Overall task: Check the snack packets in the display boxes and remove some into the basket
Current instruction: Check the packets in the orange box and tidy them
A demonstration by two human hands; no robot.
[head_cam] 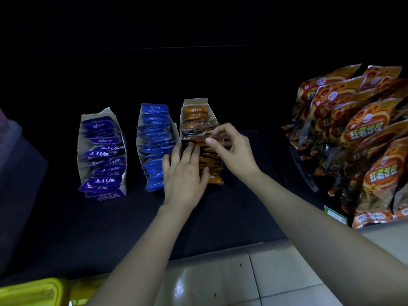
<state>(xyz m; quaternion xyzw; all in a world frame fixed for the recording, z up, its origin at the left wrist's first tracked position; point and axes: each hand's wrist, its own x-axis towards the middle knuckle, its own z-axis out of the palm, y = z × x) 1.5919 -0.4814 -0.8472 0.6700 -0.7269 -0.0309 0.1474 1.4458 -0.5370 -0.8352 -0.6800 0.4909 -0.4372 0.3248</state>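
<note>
Orange packets (209, 160) stand in a row running away from the person, in the rightmost box (194, 103). The left hand (184, 171) presses nearly straight fingers into the near part of the row. The right hand (231, 146) pinches a packet top just beyond. The basket (33, 292) sits near-left, on the left arm's side.

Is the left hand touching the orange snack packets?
Touching. The head view shows the left hand lying flat on the orange snack packets in their box, fingers and thumb pressed against them with no gap.
</note>
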